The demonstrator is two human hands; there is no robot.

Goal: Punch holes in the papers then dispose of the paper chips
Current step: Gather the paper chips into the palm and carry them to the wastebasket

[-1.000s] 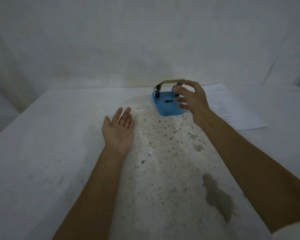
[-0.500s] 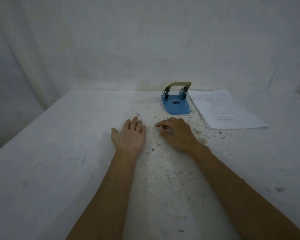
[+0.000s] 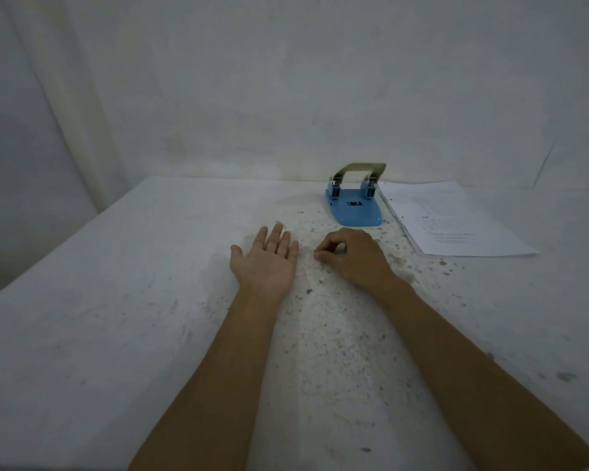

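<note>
A blue hole punch (image 3: 355, 203) with a grey lever stands at the far middle of the table. A stack of printed papers (image 3: 456, 219) lies just right of it, with punched holes along its left edge. My left hand (image 3: 266, 260) lies palm up and flat on the table, fingers together, nothing visible in it. My right hand (image 3: 351, 254) rests beside it, fingers curled and pinched at the tabletop. Small white paper chips (image 3: 322, 278) lie scattered between and below the hands; whether one is pinched I cannot make out.
The table (image 3: 116, 317) is white with a worn, speckled strip running down its middle. A white cloth backdrop (image 3: 286, 79) hangs behind the far edge. The table's left edge drops off at the left.
My right hand left the hole punch and came down next to my left hand, its fingers curling into a pinch. The left hand stayed palm up. The camera tilted up.
</note>
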